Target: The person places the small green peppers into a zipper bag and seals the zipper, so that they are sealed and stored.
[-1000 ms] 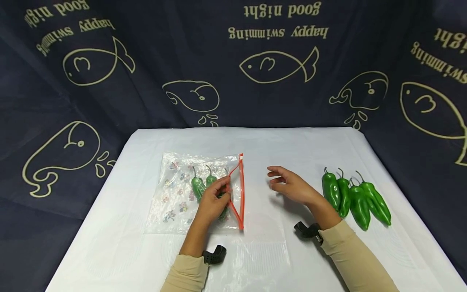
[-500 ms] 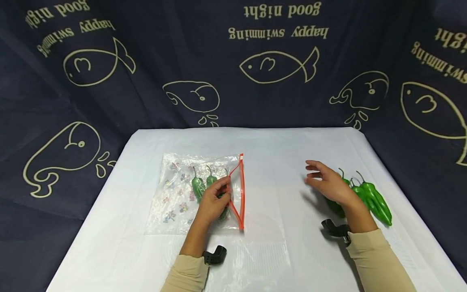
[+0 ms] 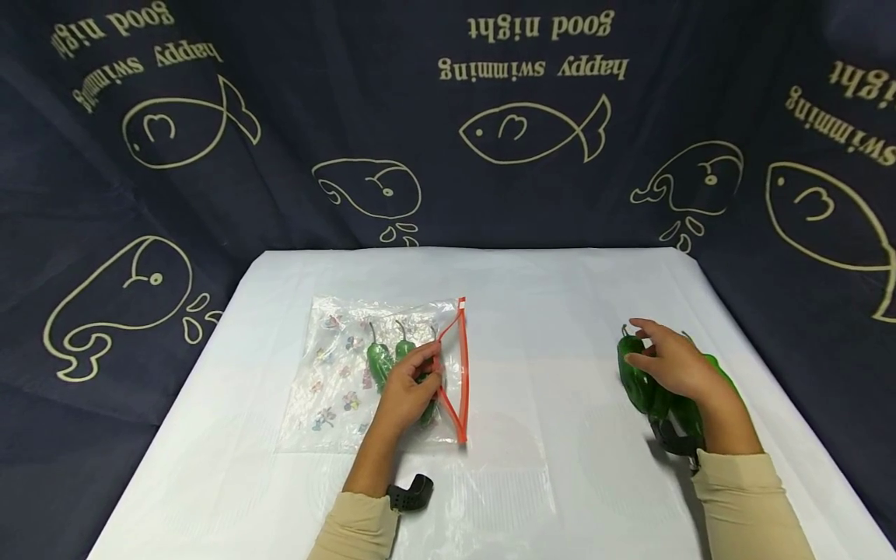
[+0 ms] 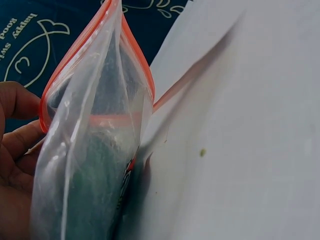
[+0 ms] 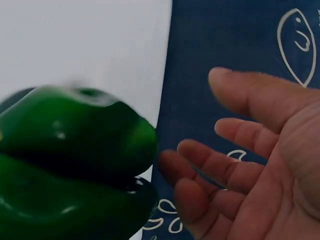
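A clear zip bag (image 3: 304,412) with small coloured prints lies flat on the left of the table, its mouth facing right. My left hand (image 3: 408,393) pinches the upper lip of its red-edged mouth, which gapes in the left wrist view, where the red rim (image 4: 46,95) is between thumb and fingers. Green peppers (image 3: 379,362) show through the plastic, partly hidden by that hand. On the right, my right hand (image 3: 675,365) hovers over a group of green peppers (image 3: 633,381), covering some. In the right wrist view its fingers are loosely bent, apart from the peppers (image 5: 65,130).
A white cloth covers the table (image 3: 532,311). Behind and beside it hangs a dark blue curtain (image 3: 539,202) printed with fish and words. A black wrist camera (image 3: 413,494) sits on the left wrist, another (image 3: 675,439) on the right, close to the peppers.
My right hand has moved right from the middle of the table to above the loose peppers. The left hand keeps its pinch on the bag and has stayed in place.
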Available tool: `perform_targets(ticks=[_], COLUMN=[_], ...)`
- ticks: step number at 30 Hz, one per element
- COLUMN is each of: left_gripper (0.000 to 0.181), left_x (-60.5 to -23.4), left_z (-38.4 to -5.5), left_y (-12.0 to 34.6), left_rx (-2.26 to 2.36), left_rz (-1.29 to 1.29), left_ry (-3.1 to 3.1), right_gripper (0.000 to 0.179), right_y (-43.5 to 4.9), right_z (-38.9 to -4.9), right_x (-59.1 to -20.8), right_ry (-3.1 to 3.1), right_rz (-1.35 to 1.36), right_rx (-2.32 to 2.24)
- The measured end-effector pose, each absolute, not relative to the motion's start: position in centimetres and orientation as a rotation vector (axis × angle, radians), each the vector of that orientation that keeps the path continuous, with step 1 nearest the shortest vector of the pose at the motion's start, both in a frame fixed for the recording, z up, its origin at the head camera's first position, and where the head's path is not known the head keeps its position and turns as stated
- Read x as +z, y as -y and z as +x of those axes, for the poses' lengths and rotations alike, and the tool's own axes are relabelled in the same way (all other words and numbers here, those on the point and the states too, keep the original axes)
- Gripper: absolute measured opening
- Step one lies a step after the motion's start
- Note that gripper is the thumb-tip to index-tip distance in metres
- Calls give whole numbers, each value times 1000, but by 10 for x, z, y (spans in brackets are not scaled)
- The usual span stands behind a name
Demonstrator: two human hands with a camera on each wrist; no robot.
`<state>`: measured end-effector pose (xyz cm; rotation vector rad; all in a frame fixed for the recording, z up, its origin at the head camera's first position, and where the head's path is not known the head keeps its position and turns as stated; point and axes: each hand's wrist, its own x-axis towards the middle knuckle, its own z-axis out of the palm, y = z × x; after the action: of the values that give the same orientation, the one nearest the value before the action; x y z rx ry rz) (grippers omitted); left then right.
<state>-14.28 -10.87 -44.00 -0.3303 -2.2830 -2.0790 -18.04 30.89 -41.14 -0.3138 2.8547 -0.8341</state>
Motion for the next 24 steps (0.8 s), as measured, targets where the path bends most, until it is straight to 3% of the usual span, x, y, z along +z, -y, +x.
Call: perform_targets(ticks=[8,15,24], left_gripper=[44,45,44], left_x=[-443,-478,-477], left_z=[-144,-160,-159], left_y=[109,111,112], left_rx=[-2060,-2032,-2023], left_rz=[-339,-329,-332], left_ry=[2295,2262,2280], right_gripper=[66,64,63], right_y=[-308,-305,-302], right_z=[-182,-183,-181], right_x=[-416,-418,-418], right_ry=[-2893,-2922,-2936], right_rz=[-286,-249,-207], right_rx=[-744,-674,-617])
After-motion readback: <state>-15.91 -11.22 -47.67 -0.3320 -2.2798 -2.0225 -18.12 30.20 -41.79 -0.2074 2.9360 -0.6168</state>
